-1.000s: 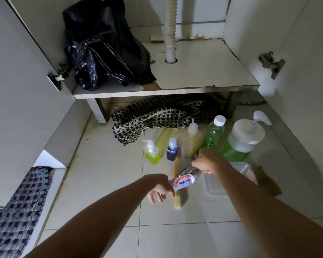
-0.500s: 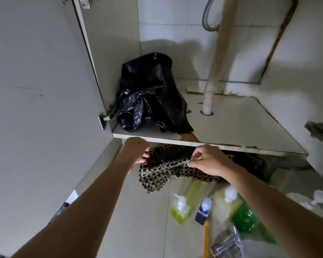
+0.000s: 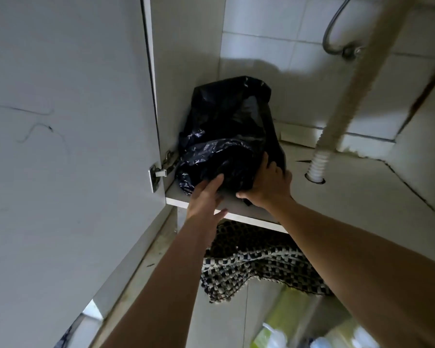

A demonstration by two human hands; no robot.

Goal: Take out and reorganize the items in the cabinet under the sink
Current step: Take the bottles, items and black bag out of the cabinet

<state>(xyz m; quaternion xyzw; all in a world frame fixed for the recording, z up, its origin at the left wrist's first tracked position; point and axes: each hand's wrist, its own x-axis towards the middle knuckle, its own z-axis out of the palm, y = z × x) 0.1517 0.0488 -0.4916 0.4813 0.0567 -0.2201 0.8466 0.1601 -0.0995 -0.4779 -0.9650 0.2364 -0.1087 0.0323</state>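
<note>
A crumpled black plastic bag (image 3: 226, 131) sits in the left back corner of the cabinet shelf (image 3: 357, 197). My left hand (image 3: 205, 197) lies flat against the bag's lower front, fingers stretched. From the right, my right hand (image 3: 266, 184) clasps the bag's lower right side, thumb underneath and fingers pressed into the plastic. A checked woven cloth (image 3: 256, 267) hangs on the floor below the shelf's front edge, beneath my forearms.
The open cabinet door (image 3: 65, 146) fills the left, its hinge (image 3: 158, 174) close to the bag. A ribbed drain pipe (image 3: 337, 121) drops through a hole in the shelf. Blurred yellow-green bottles (image 3: 284, 330) stand on the tiled floor at the bottom right.
Both hands left the checked cloth under the shelf and rose to the black bag on the shelf. The view tilted up and closer to the cabinet.
</note>
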